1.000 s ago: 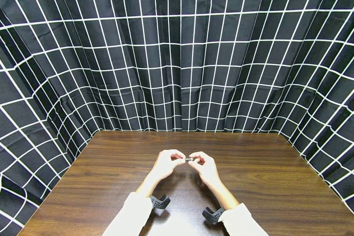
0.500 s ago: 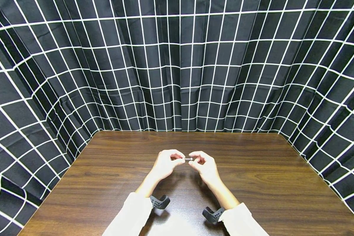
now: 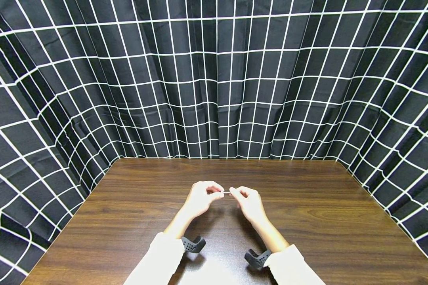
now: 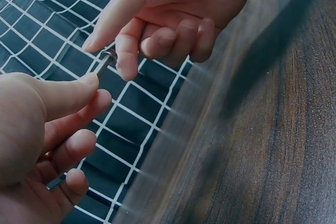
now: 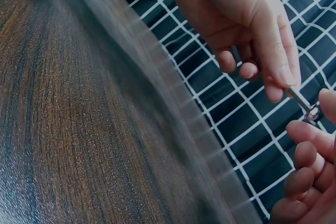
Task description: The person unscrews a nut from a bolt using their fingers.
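Between my hands is a thin metal bolt (image 3: 226,192), held roughly level above the table. My left hand (image 3: 201,198) pinches its shank between thumb and forefinger, the other fingers loosely bent. At the bolt's right end sits a small hex piece (image 4: 108,55); whether it is the head or a nut, I cannot tell. My right hand (image 3: 249,202) has thumb and forefinger on either side of that piece, pinching it, as the right wrist view also shows around the hex end (image 5: 312,114). The left part of the shank is hidden by my left fingers.
A dark brown wood-grain table (image 3: 146,174) lies under both hands. Black curtains (image 3: 199,87) with a white grid surround its back and sides. Each wrist carries a dark camera mount, one on the left (image 3: 194,244) and one on the right (image 3: 256,259).
My right thumb and fingers have shifted onto the bolt's end, which showed between them before and is now covered in the head view. My left hand has stayed in place.
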The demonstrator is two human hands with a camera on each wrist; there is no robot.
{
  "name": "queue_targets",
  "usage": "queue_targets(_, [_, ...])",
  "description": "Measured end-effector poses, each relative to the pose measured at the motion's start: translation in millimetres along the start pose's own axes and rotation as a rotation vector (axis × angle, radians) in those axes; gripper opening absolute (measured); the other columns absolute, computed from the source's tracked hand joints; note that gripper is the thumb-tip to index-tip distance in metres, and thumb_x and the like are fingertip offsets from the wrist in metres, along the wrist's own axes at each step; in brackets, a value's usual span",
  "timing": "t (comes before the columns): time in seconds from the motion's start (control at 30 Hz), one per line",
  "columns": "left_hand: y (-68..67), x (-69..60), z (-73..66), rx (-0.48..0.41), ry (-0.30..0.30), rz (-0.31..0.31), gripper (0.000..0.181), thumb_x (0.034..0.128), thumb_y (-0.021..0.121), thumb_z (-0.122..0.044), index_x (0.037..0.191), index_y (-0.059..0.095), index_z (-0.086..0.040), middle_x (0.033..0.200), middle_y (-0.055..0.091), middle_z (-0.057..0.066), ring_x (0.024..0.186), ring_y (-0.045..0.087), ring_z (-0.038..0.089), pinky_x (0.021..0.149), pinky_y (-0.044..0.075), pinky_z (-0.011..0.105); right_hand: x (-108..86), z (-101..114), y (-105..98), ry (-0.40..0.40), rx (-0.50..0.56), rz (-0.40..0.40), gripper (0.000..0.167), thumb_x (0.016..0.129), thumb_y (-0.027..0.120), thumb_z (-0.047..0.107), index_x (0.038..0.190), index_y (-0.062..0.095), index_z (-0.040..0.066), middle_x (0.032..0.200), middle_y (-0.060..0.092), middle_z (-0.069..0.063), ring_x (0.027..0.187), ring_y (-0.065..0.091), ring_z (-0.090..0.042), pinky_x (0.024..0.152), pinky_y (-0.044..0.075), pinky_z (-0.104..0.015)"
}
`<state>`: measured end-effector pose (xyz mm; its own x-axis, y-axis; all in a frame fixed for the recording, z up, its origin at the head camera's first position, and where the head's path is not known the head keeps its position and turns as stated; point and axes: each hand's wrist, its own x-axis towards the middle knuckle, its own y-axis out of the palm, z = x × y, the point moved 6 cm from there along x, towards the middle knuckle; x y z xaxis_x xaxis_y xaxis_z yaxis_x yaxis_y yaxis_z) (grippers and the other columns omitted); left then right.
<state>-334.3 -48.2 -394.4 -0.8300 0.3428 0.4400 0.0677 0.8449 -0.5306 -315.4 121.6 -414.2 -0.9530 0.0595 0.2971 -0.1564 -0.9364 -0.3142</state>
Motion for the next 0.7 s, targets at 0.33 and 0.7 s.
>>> queue_targets(0.33, [0.5,-0.4,-0.3,0.008,-0.001,0.004,0.005,0.0846,0.074,-0.015,0.09,0.072,-0.015,0.077,0.07,-0.01,0.069,0.061,0.005,0.064,0.048,0.026,0.5,-2.4,-0.2,0.005,0.007,0.024,0.03,0.093,0.065,0.025,0.075,0.069,0.0,0.054,0.055,-0.015,0.046,0.046,-0.01,0.049,0.034,-0.024])
queue_targets(0.7, [-1.8,-0.2,-1.2,-0.005,-0.007,-0.009,0.006,0.0833,0.075,-0.013,0.088,0.073,-0.015,0.075,0.07,-0.01,0.068,0.061,0.005,0.064,0.048,0.026,0.6,-1.6,2.1,0.044,0.119,0.043,0.013,0.088,0.069,0.011,0.086,0.069,-0.003,0.052,0.048,0.002,0.047,0.043,-0.009,0.046,0.032,-0.022])
